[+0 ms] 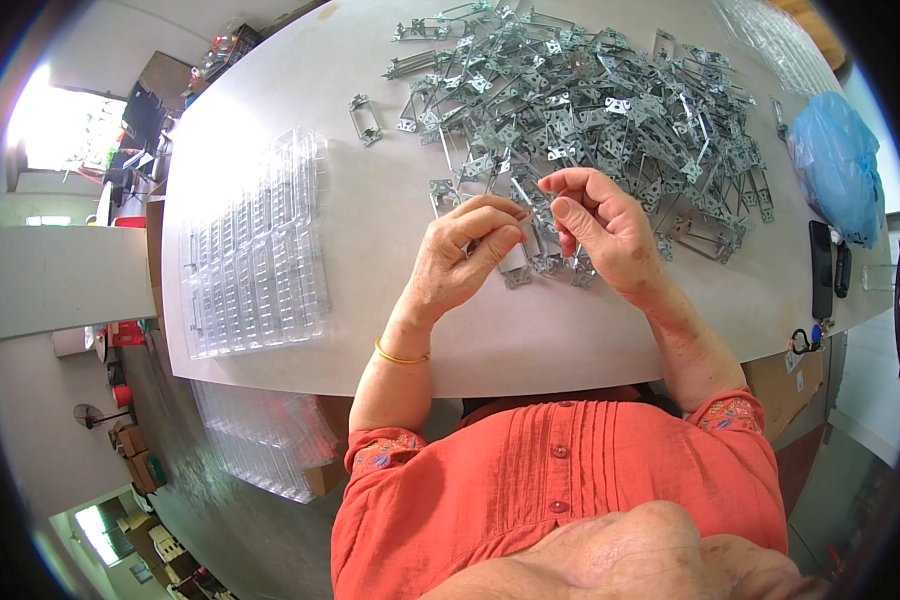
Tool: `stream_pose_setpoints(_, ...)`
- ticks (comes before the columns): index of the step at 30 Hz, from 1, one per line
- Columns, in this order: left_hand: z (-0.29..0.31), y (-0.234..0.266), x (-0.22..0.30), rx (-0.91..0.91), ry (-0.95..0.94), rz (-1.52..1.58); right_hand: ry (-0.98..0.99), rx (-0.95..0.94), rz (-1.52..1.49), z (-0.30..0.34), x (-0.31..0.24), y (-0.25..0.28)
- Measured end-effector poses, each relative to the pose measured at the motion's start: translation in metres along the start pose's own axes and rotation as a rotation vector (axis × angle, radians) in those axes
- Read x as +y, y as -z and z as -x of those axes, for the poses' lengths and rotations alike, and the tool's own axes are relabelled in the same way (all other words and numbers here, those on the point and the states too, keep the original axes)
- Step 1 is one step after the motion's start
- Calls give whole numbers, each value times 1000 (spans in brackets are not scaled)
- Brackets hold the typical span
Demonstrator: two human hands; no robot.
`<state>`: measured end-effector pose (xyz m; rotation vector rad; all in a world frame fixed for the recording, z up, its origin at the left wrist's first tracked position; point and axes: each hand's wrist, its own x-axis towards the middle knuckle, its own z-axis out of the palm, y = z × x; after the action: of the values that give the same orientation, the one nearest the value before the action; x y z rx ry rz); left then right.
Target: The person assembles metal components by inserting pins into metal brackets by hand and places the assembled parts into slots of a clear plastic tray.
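A large heap of silvery metal brackets (590, 110), flat end plates joined by thin rods, covers the far middle of the table. Both hands are raised at the near edge of this heap, fingertips almost meeting. My left hand (460, 255), with a gold bangle at the wrist, is closed in a pinch. Curled opposite it, my right hand (610, 230) has its thumb and forefinger brought close together. What lies between the fingertips is too small and too lost against the metal to name. Just below them, a bracket (516, 277) shows beside the left fingers.
Clear plastic blister trays (260, 250) lie at the left of the table; more trays (260, 440) are below its edge. One bracket (365, 120) lies apart from the heap. At right are a blue plastic bag (836, 165), a black phone (821, 270) and keys (802, 340).
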<state>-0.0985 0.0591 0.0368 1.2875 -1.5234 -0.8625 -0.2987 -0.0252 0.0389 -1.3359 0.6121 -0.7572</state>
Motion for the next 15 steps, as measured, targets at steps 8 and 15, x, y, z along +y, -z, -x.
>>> stream_pose_setpoints(8,-2,-3,3,-20,-109,-154,-5,-12,92,-2,3,3)
stream_pose_setpoints(15,2,-7,4,-165,-138,-56,126,193,-62,-3,-1,5)
